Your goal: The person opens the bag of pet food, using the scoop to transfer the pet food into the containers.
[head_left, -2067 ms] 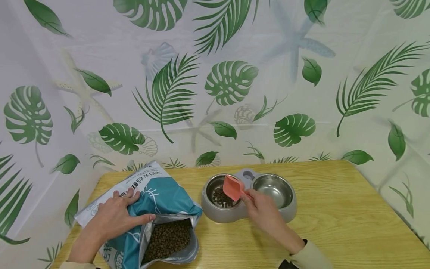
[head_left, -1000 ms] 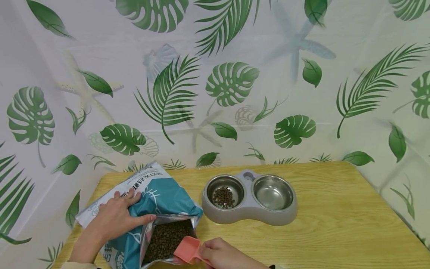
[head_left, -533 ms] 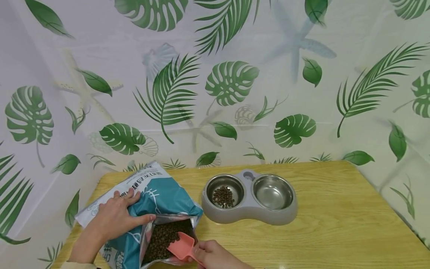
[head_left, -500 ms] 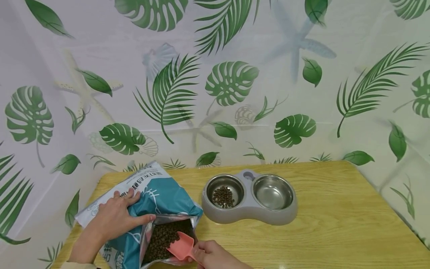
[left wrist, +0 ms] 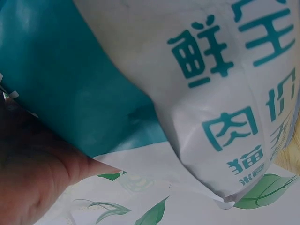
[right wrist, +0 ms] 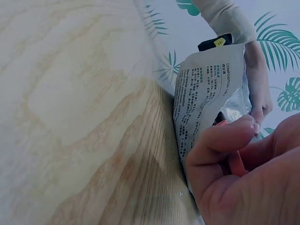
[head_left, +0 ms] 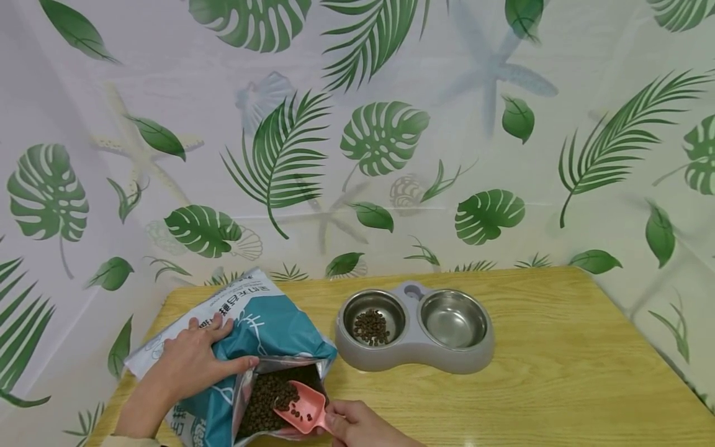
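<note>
A teal and white pet food bag (head_left: 285, 326) lies on its side at the left of the table, its mouth facing the front. Brown kibble (head_left: 262, 410) shows inside. My left hand (head_left: 192, 360) rests on top of the bag with fingers spread, the thumb reaching to the rim of the opening. In the left wrist view the hand (left wrist: 37, 173) lies along the bag's printed side (left wrist: 187, 93). My right hand (head_left: 365, 425) pinches the handle of a pink scoop (head_left: 307, 410), whose blade is in the bag's mouth with some kibble on it.
Right of the bag stands a grey double bowl stand (head_left: 413, 357). Its left steel bowl (head_left: 393, 310) holds a small heap of kibble; the right steel bowl (head_left: 455, 323) shows bare metal. The wooden table (head_left: 570, 372) meets a leaf-print sheet (head_left: 413, 242) at the back.
My right hand has brought the scoop from above the left bowl down to the bag and pushed it into the kibble, which now lies on its blade. My left hand has stayed in place.
</note>
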Available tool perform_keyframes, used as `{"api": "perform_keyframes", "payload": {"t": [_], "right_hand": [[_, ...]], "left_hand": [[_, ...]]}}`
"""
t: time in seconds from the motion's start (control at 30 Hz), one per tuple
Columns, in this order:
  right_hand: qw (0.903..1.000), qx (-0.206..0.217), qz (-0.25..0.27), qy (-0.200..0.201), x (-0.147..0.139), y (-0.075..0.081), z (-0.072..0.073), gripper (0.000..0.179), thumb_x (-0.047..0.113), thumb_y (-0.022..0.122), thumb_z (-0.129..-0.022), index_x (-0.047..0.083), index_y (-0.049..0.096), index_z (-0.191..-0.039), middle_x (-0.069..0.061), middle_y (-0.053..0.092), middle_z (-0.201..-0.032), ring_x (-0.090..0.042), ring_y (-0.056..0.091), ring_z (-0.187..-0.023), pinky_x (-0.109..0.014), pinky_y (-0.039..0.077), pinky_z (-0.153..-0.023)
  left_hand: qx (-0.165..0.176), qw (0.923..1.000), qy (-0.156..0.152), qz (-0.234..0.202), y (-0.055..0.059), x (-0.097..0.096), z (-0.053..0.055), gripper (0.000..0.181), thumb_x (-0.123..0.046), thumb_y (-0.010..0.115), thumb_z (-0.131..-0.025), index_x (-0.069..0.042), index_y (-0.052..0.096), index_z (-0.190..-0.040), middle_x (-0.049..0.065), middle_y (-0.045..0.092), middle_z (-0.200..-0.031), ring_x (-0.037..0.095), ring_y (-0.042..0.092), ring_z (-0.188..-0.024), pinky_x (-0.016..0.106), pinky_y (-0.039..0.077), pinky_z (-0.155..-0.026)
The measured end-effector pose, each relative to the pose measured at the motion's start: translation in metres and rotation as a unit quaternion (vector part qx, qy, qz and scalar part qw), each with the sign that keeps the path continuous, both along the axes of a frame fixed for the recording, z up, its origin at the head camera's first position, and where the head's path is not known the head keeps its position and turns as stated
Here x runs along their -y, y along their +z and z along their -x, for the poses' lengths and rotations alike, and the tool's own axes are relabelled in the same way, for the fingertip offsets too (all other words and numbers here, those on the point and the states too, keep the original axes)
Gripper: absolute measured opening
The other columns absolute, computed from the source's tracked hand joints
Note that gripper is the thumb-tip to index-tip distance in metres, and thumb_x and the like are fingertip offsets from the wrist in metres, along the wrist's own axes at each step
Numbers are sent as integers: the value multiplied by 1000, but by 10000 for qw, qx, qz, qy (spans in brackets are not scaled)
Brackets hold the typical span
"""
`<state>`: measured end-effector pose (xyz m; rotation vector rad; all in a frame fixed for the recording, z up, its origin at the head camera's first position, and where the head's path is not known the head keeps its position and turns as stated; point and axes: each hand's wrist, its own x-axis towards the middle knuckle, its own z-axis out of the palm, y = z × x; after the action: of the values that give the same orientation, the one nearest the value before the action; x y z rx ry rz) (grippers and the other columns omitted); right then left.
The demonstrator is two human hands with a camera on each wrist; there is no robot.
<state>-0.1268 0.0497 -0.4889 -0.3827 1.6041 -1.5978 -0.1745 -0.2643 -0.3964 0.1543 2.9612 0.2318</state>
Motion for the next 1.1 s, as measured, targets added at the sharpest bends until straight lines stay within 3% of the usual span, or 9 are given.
{"api": "perform_keyframes", "payload": {"t": [0.13,0.27,0.37,0.43,0.5,0.6,0.77,0.97,1.1], "right_hand": [[9999,130,80,-78,-3,-6,1,34,20,37,-112,-3,59,-127,7,42,-67,-7,33,-54,-22,32,-56],[9998,91,161,-116,-5,-25,6,32,23,41,-111,2,62,-122,6,45,-69,-8,36,-56,-23,33,-56],[10000,-39,77,16,-6,-27,8,30,27,43,-111,7,63,-120,8,47,-71,-6,39,-57,-21,35,-56],[9998,-89,204,-23,-6,-19,4,32,27,44,-110,4,64,-121,6,48,-70,-6,40,-57,-21,35,-56],[9992,-93,373,-54,-6,-1,-2,35,25,44,-111,-2,61,-124,5,48,-70,-7,39,-57,-21,34,-56],[9959,-50,886,-181,-6,16,-8,41,23,44,-111,-13,56,-126,3,49,-71,-7,37,-56,-20,33,-53],[9926,-206,1168,-245,-11,35,-9,46,24,42,-111,-20,47,-123,5,51,-72,-4,35,-52,-18,30,-48],[9948,-386,834,-439,-27,51,2,43,33,43,-111,-7,53,-124,3,50,-71,-6,34,-47,-20,28,-43],[9940,-463,552,-828,-43,61,12,42,34,46,-110,-2,57,-127,3,49,-70,-6,29,-45,-19,26,-43]], "left_hand": [[-25,10000,-5,9,0,0,0,108,-85,59,-79,-5,50,-152,31,44,-155,70,33,-137,85,39,-89],[-30,10000,-4,4,0,1,0,108,-84,59,-80,-5,50,-152,31,44,-155,70,33,-137,85,38,-90],[-33,10000,0,0,0,0,-1,108,-85,59,-79,-5,50,-152,31,44,-155,70,33,-137,85,38,-90],[-33,10000,5,8,0,0,-1,109,-85,59,-79,-4,50,-152,31,44,-155,70,33,-137,85,38,-91],[-23,10000,11,6,0,0,0,109,-85,59,-79,-4,50,-152,31,44,-155,70,32,-137,85,38,-91],[-24,10000,1,-20,0,0,1,108,-84,60,-79,-4,50,-151,31,44,-155,70,32,-137,85,37,-90],[-93,9999,-39,-79,-1,0,0,107,-83,61,-80,-4,51,-151,31,44,-154,70,32,-137,85,36,-89],[-43,10000,-13,-77,-1,1,-1,107,-83,60,-80,-4,50,-151,32,44,-154,70,32,-137,86,36,-90],[10,10000,4,-63,0,1,0,108,-84,59,-80,-4,50,-152,32,43,-155,70,32,-137,86,37,-90]]}}
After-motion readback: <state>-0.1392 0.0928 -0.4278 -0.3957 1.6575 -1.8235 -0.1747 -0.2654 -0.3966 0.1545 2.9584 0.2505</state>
